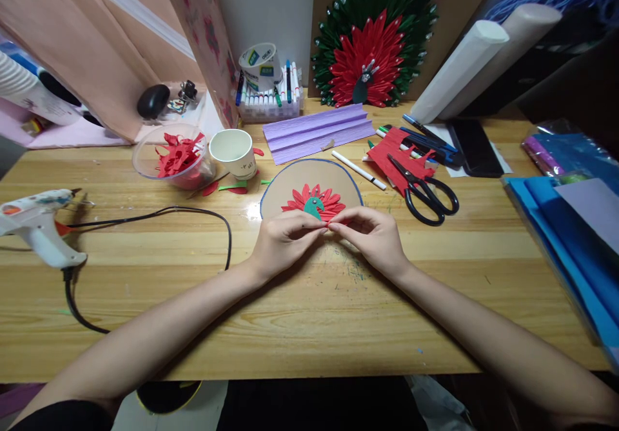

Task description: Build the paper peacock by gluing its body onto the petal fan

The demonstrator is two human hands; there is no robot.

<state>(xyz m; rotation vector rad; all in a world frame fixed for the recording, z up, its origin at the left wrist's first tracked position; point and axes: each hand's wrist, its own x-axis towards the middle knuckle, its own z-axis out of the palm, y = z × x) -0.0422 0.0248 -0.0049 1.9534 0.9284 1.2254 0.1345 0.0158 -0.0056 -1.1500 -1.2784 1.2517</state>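
My left hand (287, 240) and my right hand (372, 237) meet fingertip to fingertip over the near edge of a round brown cardboard piece (290, 182) with a blue rim. Both are closed in a pinch on a small red paper strip (328, 225), mostly covered by the fingers. On the cardboard, red paper petals (333, 202) fan out around a green peacock body shape (314, 207). My hands hide the cardboard's lower part.
To the left lie a white glue gun (39, 224) with its black cord, a clear bowl (145, 153) of red scraps and a paper cup (232, 153). Black scissors (425, 199) rest on red paper (387, 150) at right. A finished peacock (370, 44) stands behind purple paper (314, 134).
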